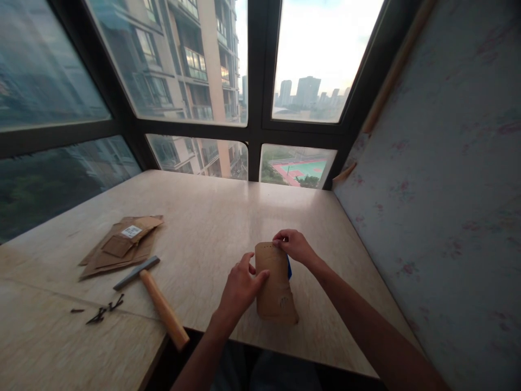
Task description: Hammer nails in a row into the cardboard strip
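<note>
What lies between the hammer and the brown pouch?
Head view: from the hammer rightward, bare tabletop, then the left hand on the pouch.

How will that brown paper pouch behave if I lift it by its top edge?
The paper pouch looks thin and flat, so probably light and bendy; left hand and right hand both grip it. Matte paper likely isn't slippery but may crease.

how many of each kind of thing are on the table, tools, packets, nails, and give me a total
hammer: 1
held brown packet: 1
pile of brown packets: 1 pile, too overlapped to count singly
scatter of dark nails: 1 scatter, too small to count singly
total: 4 items or groups
</note>
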A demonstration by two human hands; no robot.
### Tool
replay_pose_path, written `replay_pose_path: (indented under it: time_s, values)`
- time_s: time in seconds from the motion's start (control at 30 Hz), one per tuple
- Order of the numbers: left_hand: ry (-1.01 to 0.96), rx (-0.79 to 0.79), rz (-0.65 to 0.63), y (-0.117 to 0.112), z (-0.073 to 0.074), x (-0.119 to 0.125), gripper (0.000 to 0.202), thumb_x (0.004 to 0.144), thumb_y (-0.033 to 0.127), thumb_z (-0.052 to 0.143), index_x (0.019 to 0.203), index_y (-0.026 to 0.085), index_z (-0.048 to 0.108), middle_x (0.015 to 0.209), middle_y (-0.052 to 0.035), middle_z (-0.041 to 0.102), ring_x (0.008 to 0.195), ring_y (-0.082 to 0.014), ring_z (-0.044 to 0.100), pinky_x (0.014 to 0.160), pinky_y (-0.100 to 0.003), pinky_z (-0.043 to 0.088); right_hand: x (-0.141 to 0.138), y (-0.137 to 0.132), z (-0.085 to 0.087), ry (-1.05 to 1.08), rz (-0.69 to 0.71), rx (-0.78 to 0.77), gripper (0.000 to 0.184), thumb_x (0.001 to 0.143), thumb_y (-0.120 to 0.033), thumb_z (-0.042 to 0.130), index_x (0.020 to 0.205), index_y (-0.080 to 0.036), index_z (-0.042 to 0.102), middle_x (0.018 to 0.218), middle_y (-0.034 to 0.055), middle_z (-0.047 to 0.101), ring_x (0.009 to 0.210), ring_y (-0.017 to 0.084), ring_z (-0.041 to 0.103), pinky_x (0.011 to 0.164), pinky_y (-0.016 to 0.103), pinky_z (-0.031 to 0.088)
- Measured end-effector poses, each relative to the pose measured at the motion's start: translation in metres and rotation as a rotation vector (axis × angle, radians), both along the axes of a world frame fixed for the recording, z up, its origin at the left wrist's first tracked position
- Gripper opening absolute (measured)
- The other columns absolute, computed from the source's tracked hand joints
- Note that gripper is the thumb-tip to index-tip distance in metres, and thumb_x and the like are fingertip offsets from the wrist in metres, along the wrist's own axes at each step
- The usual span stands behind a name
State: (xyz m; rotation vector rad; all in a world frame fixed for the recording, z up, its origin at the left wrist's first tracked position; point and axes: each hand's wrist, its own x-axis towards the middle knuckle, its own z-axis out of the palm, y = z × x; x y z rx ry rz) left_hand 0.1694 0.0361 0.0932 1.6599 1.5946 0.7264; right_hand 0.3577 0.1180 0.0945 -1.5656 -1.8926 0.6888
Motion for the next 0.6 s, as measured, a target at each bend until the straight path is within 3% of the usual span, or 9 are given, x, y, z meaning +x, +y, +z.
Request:
replay_pose_path:
  time_s: [0.2,0.37,0.6]
  values:
    - [0.011,0.038,-0.009,0.003,-0.007,0.002,0.055,0.078,0.044,0.058,0.125,0.015,0.055,0.092,-0.0099,0.065,0.085,-0.0253,0.064,0.071,-0.035,0.052,0.000,-0.005,-0.004,-0.102,-0.022,0.053,0.011,0.076,-0.016,0.063,0.076,-0.019,0.073,0.080,0.0052,0.069,0.078,0.018,0.060,0.075,0.029,0.043]
    - [0.061,0.075,-0.018,0.006,-0.014,0.002,0.056,0.079,0.042,0.059,0.127,0.014,0.057,0.096,-0.0129,0.067,0.092,-0.0277,0.061,0.085,-0.040,0.046,0.000,-0.010,-0.012,-0.117,-0.036,0.107,0.011,0.078,-0.014,0.061,0.077,-0.017,0.072,0.081,0.0070,0.067,0.080,0.019,0.060,0.079,0.031,0.043]
    - [0.070,0.106,-0.017,0.006,-0.016,0.003,0.054,0.082,0.041,0.056,0.128,0.013,0.058,0.091,-0.0108,0.066,0.086,-0.0245,0.061,0.081,-0.036,0.045,0.000,-0.011,-0.015,-0.054,-0.048,0.139,0.015,0.078,-0.014,0.056,0.077,-0.019,0.070,0.079,0.0047,0.069,0.076,0.018,0.061,0.073,0.029,0.045]
